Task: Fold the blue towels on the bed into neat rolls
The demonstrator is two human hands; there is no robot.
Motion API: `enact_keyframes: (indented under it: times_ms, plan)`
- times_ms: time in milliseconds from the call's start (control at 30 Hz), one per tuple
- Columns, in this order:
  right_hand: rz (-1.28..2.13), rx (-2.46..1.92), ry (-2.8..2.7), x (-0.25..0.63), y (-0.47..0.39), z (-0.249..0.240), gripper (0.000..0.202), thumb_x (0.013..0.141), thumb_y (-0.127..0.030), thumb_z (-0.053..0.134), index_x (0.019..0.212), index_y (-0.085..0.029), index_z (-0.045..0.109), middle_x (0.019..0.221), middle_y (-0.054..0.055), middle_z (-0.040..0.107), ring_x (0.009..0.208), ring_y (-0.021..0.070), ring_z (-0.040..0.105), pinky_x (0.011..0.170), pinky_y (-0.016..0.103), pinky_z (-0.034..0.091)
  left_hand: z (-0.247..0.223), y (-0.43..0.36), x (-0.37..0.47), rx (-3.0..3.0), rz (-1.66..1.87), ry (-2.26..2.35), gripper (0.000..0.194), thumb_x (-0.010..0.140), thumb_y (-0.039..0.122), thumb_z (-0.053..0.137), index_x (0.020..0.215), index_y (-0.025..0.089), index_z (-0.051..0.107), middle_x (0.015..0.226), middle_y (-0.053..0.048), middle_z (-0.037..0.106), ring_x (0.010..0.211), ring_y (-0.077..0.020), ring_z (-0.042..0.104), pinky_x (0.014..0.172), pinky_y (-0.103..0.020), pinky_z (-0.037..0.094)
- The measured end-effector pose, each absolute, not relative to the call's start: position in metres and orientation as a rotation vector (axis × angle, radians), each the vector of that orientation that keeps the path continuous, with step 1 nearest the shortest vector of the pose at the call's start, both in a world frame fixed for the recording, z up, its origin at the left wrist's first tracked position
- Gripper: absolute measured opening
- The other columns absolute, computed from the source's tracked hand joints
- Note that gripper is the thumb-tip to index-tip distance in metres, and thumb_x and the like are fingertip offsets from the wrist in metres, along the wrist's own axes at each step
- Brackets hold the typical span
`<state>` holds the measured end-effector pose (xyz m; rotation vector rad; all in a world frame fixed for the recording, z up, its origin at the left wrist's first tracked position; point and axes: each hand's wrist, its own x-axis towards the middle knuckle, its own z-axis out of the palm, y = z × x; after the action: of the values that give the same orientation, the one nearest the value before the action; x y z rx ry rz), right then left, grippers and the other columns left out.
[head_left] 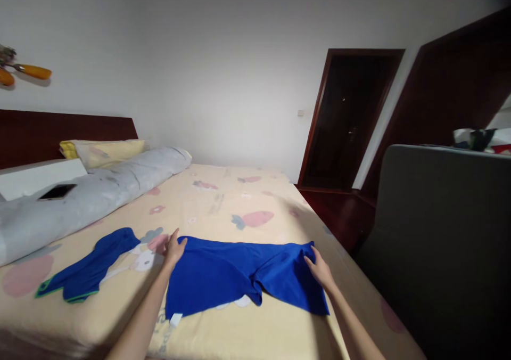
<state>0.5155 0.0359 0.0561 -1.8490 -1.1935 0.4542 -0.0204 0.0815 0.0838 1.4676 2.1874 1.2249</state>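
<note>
A pair of blue shorts (211,275) lies spread on the bed in front of me, with a small white tag (175,319) at its near left corner. Folds gather around the middle notch of its near edge. My left hand (174,249) is at the far left corner of the shorts, thumb and fingers apart against the cloth. At the far right corner, my right hand (319,268) touches the fabric, its thumb and forefinger also spread. Left of my left arm lies a second blue garment (91,267) with green trim, narrow and partly folded.
The bed (215,200) has a cream sheet with printed carrots. A long grey bolster (120,187), with a phone (58,191) on it, and a yellow pillow (112,152) lie by the headboard (59,128). A dark grey chair back or panel (435,243) stands at right.
</note>
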Motion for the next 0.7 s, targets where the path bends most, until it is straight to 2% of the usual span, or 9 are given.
enact_keyframes:
  times_ms: [100, 167, 267, 333, 400, 500, 567, 633, 700]
  plan:
    - [0.322, -2.006, -1.205, 0.511, -0.003, 0.033, 0.048, 0.076, -0.035, 0.048, 0.118, -0.012, 0.055, 0.128, 0.021, 0.058, 0.126, 0.0375, 0.049, 0.104, 0.054, 0.037, 0.067, 0.036, -0.01, 1.523, 1.066, 2.264, 0.03, 0.083, 0.027, 0.058, 0.111, 0.02, 0.061, 0.117, -0.012, 0.066, 0.119, -0.0295, 0.055, 0.098, -0.044, 0.043]
    - [0.219, -2.146, -1.258, 0.51, -0.03, 0.019, 0.043, 0.082, -0.04, 0.042, 0.11, -0.011, 0.057, 0.118, 0.025, 0.061, 0.116, 0.0399, 0.056, 0.095, 0.055, 0.043, 0.057, 0.001, -0.008, 1.55, 0.938, 2.345, 0.025, 0.082, 0.028, 0.055, 0.103, 0.016, 0.063, 0.112, -0.017, 0.066, 0.118, -0.0355, 0.056, 0.097, -0.053, 0.041]
    - [0.182, -2.295, -1.36, 0.508, -0.061, 0.002, 0.039, 0.088, -0.049, 0.035, 0.092, -0.017, 0.057, 0.095, 0.019, 0.067, 0.093, 0.0343, 0.066, 0.08, 0.045, 0.049, 0.045, -0.044, -0.007, 1.633, 0.513, 2.538, 0.032, 0.088, 0.038, 0.046, 0.096, 0.012, 0.064, 0.105, -0.023, 0.067, 0.11, -0.0389, 0.06, 0.09, -0.056, 0.043]
    - [0.19, -2.308, -1.392, 0.504, -0.073, -0.002, 0.034, 0.088, -0.049, 0.035, 0.083, -0.021, 0.055, 0.091, 0.016, 0.068, 0.09, 0.0317, 0.066, 0.077, 0.042, 0.048, 0.041, -0.061, -0.005, 1.645, 0.24, 2.561, 0.042, 0.091, 0.045, 0.039, 0.093, 0.012, 0.064, 0.101, -0.023, 0.069, 0.104, -0.0376, 0.064, 0.086, -0.053, 0.045]
    - [0.169, -2.292, -1.427, 0.5, -0.076, 0.0, 0.029, 0.087, -0.046, 0.035, 0.079, -0.023, 0.052, 0.092, 0.014, 0.068, 0.092, 0.0313, 0.065, 0.078, 0.042, 0.046, 0.04, -0.067, -0.002, 1.666, 0.182, 2.473, 0.043, 0.09, 0.047, 0.039, 0.087, 0.013, 0.066, 0.1, -0.022, 0.07, 0.103, -0.0367, 0.065, 0.086, -0.05, 0.046]
    - [0.231, -2.222, -1.376, 0.501, -0.074, 0.008, 0.026, 0.083, -0.045, 0.035, 0.073, -0.024, 0.048, 0.081, 0.012, 0.068, 0.082, 0.0295, 0.065, 0.073, 0.04, 0.046, 0.039, -0.064, 0.002, 1.656, 0.451, 2.319, 0.027, 0.083, 0.038, 0.05, 0.08, 0.016, 0.065, 0.097, -0.019, 0.072, 0.102, -0.0329, 0.067, 0.085, -0.041, 0.048]
    - [0.334, -2.126, -1.229, 0.508, -0.073, 0.013, 0.027, 0.079, -0.049, 0.037, 0.07, -0.025, 0.046, 0.07, 0.009, 0.066, 0.071, 0.0266, 0.065, 0.067, 0.036, 0.046, 0.038, -0.061, 0.001, 1.424, 0.773, 2.18, 0.024, 0.077, 0.039, 0.055, 0.082, 0.017, 0.063, 0.082, -0.014, 0.073, 0.085, -0.0297, 0.071, 0.073, -0.036, 0.051]
    - [0.479, -1.973, -1.038, 0.521, -0.075, 0.016, 0.03, 0.071, -0.055, 0.044, 0.069, -0.025, 0.046, 0.064, 0.007, 0.065, 0.062, 0.0239, 0.063, 0.061, 0.034, 0.047, 0.035, -0.061, -0.005, 1.108, 1.098, 1.944, 0.036, 0.071, 0.05, 0.06, 0.086, 0.018, 0.061, 0.063, -0.006, 0.068, 0.064, -0.0259, 0.069, 0.055, -0.032, 0.048]
    - [0.629, -1.838, -0.857, 0.536, -0.08, 0.019, 0.038, 0.061, -0.06, 0.054, 0.072, -0.024, 0.05, 0.058, 0.003, 0.063, 0.054, 0.022, 0.06, 0.055, 0.033, 0.047, 0.032, -0.064, -0.015, 0.866, 1.349, 1.736, 0.05, 0.061, 0.06, 0.066, 0.087, 0.018, 0.06, 0.05, 0.001, 0.06, 0.049, -0.0219, 0.063, 0.044, -0.028, 0.043]
